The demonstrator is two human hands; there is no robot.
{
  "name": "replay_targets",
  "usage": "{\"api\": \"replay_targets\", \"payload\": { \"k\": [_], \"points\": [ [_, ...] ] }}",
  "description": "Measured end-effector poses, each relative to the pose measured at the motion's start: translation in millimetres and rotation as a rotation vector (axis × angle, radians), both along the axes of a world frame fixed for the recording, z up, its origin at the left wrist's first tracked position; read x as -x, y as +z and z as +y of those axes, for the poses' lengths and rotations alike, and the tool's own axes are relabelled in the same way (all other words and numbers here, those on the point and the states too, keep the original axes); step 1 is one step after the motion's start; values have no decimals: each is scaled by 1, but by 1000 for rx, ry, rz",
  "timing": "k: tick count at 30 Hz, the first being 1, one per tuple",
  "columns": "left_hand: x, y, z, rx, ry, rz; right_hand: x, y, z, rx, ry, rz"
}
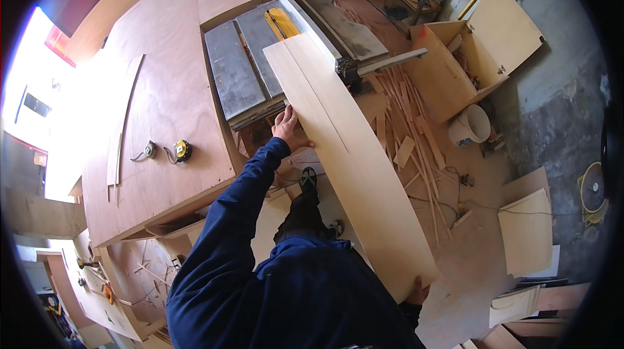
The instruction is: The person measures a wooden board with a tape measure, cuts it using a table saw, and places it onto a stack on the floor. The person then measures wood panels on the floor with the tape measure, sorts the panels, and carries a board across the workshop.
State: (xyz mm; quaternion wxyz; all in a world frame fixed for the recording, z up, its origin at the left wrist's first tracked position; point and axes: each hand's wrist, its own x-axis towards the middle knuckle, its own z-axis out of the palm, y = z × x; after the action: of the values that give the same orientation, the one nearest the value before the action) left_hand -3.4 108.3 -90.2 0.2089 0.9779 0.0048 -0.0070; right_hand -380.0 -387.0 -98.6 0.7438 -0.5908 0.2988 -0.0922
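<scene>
A long pale plywood board [364, 180] runs from the table saw [235, 66] back toward my body. A thin dark line, like a saw cut, runs lengthwise from near its far end to about mid-length. My left hand [286, 129] rests against the board's left edge by the front of the saw table, fingers and thumb apart. At the near right corner my right hand [419, 292] grips the board, with part of the hand hidden beneath it. The saw's metal fence [312, 24] lies along the board's right side. Beyond the far end shows a yellow blade insert [281, 22].
A large wooden worktable [166, 89] surrounds the saw's left and far sides, bearing two tape measures [182, 150] and thin strips [127, 121]. Wood offcuts [416, 134] litter the floor at right, near an open wooden box [448, 56] and white bucket [469, 126]. A cable crosses the floor.
</scene>
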Motion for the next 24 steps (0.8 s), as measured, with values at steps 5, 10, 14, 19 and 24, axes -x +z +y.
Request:
{"api": "replay_targets", "payload": {
  "k": [5, 10, 14, 19, 24],
  "points": [
    [-10, 8, 4, -13, -9, 93, -3, -3, 2, -32, 19, -14],
    [-15, 6, 10, 1, -11, 113, -12, 2, 10, 23, 6, -15],
    [-20, 10, 13, -12, -18, 131, -18, 1, 15, -15, 12, -5],
    [-22, 8, 17, 11, -4, 128, -32, 22, 30, -42, 11, -9],
    [-27, 13, 18, 25, -6, 129, -33, 21, 34, -82, -14, -15]
  ]
}}
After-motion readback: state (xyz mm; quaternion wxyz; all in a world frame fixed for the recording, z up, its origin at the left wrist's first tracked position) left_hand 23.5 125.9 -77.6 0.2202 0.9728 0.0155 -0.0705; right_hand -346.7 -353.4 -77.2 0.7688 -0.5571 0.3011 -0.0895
